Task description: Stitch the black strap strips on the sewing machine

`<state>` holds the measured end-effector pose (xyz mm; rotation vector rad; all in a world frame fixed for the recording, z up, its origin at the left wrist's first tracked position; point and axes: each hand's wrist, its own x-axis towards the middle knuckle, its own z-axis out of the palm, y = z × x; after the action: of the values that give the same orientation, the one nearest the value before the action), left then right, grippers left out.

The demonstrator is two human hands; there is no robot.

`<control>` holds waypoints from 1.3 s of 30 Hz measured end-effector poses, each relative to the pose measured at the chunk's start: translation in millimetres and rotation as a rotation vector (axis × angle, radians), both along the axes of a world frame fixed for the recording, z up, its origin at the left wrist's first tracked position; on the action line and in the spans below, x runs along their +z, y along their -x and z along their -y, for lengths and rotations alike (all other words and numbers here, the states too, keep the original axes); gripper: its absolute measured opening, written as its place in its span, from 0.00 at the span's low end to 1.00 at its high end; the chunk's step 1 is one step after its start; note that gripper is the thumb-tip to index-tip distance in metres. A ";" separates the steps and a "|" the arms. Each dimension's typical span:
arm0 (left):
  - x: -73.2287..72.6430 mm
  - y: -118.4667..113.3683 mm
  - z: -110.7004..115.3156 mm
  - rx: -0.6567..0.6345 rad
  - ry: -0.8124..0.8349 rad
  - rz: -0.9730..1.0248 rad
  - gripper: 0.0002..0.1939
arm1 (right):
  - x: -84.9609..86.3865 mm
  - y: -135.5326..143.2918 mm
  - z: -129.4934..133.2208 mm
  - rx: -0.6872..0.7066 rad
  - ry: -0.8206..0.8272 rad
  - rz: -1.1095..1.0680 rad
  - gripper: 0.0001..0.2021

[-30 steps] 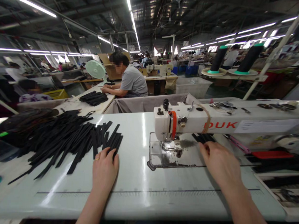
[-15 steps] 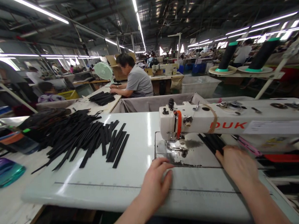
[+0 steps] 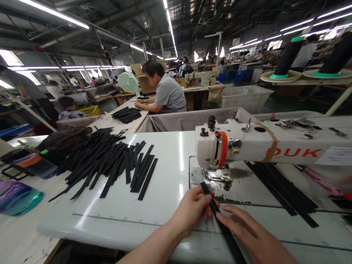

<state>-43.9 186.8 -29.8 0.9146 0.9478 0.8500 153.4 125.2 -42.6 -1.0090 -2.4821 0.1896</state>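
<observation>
A black fabric strip [image 3: 227, 235] runs slantwise in front of the sewing machine. Near its upper end, my left hand [image 3: 193, 207] pinches it between thumb and fingers. Lower along the same strip, my right hand [image 3: 253, 233] holds it lightly, one fingertip on its surface and the other fingers fairly straight. The machine's presser foot [image 3: 218, 177] is just beyond the strip's upper end, apart from it. More black strips [image 3: 283, 193] lie under the machine arm at the right. A big pile of black strips [image 3: 107, 162] covers the table's left side.
The white sewing machine [image 3: 252, 144] spans the right side. Thread cones [image 3: 289, 59] stand behind it. At the left are a purple and teal object [image 3: 18, 197] and a clear container [image 3: 34, 165]. A co-worker [image 3: 165, 89] sits beyond a cloth-lined bin [image 3: 189, 117].
My right hand has come back from the strips under the machine arm, bringing one strip toward me. My left hand has closed on that strip's end. The view has shifted slightly right.
</observation>
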 end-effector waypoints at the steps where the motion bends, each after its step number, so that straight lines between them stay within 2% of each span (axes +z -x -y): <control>1: 0.4 4.0 -8.8 -0.017 -0.024 -0.058 0.13 | 6.1 3.0 -15.3 0.055 -0.139 0.040 0.31; 3: 0.2 9.7 -25.6 -0.027 -0.115 -0.261 0.07 | 11.6 10.9 -42.4 0.150 -0.321 0.142 0.29; 5: -1.2 13.3 -37.7 0.052 -0.314 -0.565 0.10 | 8.6 18.6 -61.6 0.202 -0.440 0.204 0.24; 7: -3.5 16.3 -42.7 0.153 -0.573 -0.865 0.13 | 0.9 23.6 -72.2 0.193 -0.503 0.210 0.22; 9: -6.2 18.8 -42.1 0.156 -0.785 -1.034 0.09 | -6.8 25.8 -75.8 0.143 -0.514 0.187 0.22; 11: -8.8 20.4 -39.5 0.079 -0.901 -1.032 0.04 | -11.5 26.8 -75.4 0.096 -0.503 0.177 0.22; 14: -11.5 20.2 -38.5 0.019 -0.959 -0.938 0.07 | -12.8 28.8 -74.0 0.048 -0.498 0.180 0.22; 18: -12.4 17.7 -41.8 0.035 -0.975 -0.911 0.07 | -12.0 30.9 -76.8 0.054 -0.481 0.170 0.22; 29: -13.5 12.7 -39.3 0.003 -0.995 -1.004 0.09 | -6.8 24.1 -81.0 0.128 -0.460 0.140 0.21; 39: -12.5 11.7 -41.8 -0.005 -0.995 -1.043 0.11 | -11.7 24.5 -82.7 0.087 -0.376 0.113 0.18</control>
<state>-55.6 228.6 -42.4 2.3555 1.3957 0.8186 128.9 207.8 -54.4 -0.7716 -2.5325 -0.3064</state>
